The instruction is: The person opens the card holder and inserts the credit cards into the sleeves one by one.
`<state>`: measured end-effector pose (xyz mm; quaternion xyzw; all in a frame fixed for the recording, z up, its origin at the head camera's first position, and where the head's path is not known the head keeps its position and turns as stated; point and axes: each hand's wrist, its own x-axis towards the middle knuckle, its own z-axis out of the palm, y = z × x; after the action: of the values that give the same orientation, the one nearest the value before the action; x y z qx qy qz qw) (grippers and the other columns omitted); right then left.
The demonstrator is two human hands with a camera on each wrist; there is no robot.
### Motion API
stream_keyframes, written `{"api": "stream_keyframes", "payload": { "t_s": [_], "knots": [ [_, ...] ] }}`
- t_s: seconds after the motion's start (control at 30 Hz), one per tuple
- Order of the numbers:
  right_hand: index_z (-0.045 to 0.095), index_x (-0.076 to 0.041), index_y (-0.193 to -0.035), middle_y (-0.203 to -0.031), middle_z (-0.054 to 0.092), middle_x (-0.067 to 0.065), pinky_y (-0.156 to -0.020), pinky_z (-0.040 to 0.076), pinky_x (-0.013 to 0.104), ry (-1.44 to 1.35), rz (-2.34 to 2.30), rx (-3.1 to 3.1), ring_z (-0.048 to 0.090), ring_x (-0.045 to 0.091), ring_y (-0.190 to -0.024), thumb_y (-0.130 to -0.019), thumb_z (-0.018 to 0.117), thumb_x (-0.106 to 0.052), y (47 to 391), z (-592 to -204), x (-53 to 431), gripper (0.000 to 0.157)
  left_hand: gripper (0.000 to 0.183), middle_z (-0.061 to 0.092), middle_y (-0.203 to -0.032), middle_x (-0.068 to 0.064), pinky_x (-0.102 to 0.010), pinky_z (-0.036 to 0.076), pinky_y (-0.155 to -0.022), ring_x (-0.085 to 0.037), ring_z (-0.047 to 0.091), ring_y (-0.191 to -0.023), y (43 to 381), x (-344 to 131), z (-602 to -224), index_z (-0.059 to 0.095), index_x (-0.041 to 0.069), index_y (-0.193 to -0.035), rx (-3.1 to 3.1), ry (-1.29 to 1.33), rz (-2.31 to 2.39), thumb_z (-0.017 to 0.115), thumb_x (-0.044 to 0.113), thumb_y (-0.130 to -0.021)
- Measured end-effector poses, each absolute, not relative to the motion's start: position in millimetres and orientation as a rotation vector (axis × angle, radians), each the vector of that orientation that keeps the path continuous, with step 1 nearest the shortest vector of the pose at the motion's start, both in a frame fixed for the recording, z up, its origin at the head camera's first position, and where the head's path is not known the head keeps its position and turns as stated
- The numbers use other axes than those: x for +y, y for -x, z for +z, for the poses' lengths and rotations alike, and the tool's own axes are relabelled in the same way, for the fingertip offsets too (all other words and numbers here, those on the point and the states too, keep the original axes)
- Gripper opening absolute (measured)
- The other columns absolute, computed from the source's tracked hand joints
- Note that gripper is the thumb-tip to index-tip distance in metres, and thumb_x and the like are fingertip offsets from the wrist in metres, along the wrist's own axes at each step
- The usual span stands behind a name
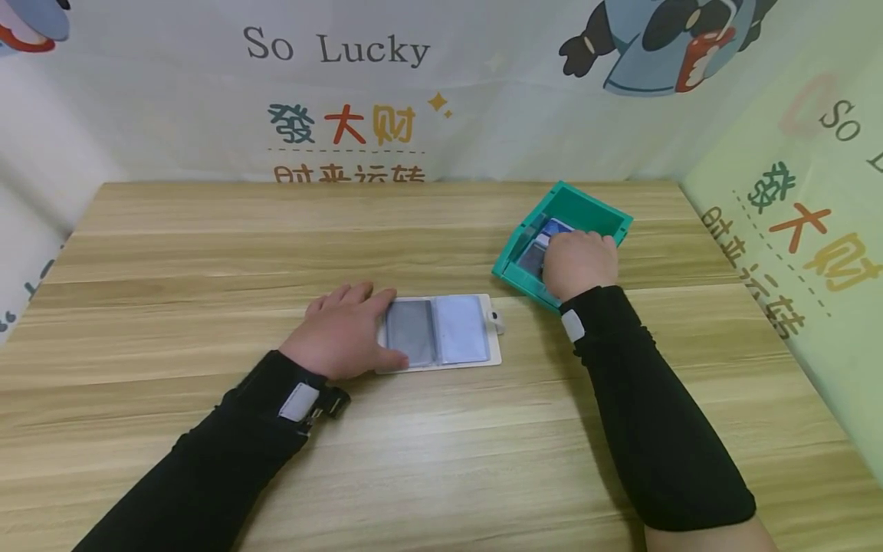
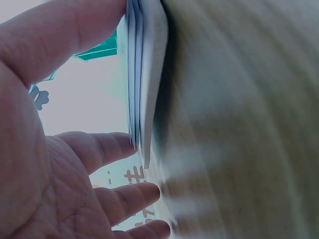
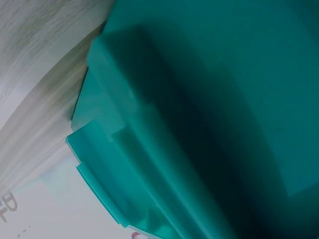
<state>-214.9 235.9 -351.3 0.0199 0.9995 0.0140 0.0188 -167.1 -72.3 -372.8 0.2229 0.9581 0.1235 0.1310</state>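
Note:
A small card album [image 1: 464, 330] with clear pockets lies spread on the table, a white snap tab at its right edge. My left hand [image 1: 345, 330] rests over its left end, thumb at the near side and fingers stretched to the far side. In the left wrist view, the thumb [image 2: 60, 35] meets the thin pages and the fingers reach past the cover. My right hand [image 1: 581, 264] is down inside a green plastic box [image 1: 593, 211], its fingertips hidden. Beside that hand, blue and grey cards [image 1: 541, 244] lie in the box; I cannot tell whether it grips one.
The wooden table [image 1: 207, 253] ends at a printed backdrop [image 1: 483, 115] at the back, with another printed sheet [image 1: 821, 253] along the right. The box stands at an angle near the far right. Its green wall [image 3: 159, 164] fills much of the right wrist view.

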Motion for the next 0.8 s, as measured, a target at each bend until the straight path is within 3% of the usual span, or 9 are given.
{"api": "stream_keyframes", "payload": {
  "t_s": [0.33, 0.53, 0.8],
  "knots": [
    [0.058, 0.004, -0.104, -0.096, 0.059, 0.022, -0.081, 0.040, 0.052, -0.080, 0.012, 3.145, 0.050, 0.038, -0.089, -0.090, 0.050, -0.011, 214.3, -352.8, 235.6, 0.022, 0.095, 0.029, -0.146, -0.020, -0.061, 0.021, -0.102, -0.040, 0.021, -0.129, 166.4, -72.4, -371.3, 0.035, 0.014, -0.145, 2.786, -0.644, 0.361, 0.069, 0.061, -0.071],
    [0.057, 0.004, -0.103, -0.092, 0.059, 0.020, -0.078, 0.041, 0.051, -0.093, -0.047, 3.189, 0.052, 0.038, -0.086, -0.093, 0.047, -0.010, 214.5, -355.0, 236.1, 0.020, 0.094, 0.029, -0.146, -0.021, -0.062, 0.021, -0.102, -0.041, 0.021, -0.129, 166.0, -72.6, -371.3, 0.035, 0.014, -0.145, 2.789, -0.649, 0.358, 0.069, 0.061, -0.071],
    [0.062, -0.003, -0.098, -0.085, 0.065, 0.016, -0.069, 0.042, 0.049, -0.061, -0.255, 3.233, 0.056, 0.033, -0.075, -0.087, 0.057, -0.007, 214.5, -353.4, 240.6, 0.013, 0.095, 0.028, -0.146, -0.021, -0.062, 0.020, -0.102, -0.041, 0.021, -0.129, 166.1, -72.6, -372.1, 0.034, 0.016, -0.146, 2.785, -0.650, 0.357, 0.069, 0.062, -0.071]
  ]
}}
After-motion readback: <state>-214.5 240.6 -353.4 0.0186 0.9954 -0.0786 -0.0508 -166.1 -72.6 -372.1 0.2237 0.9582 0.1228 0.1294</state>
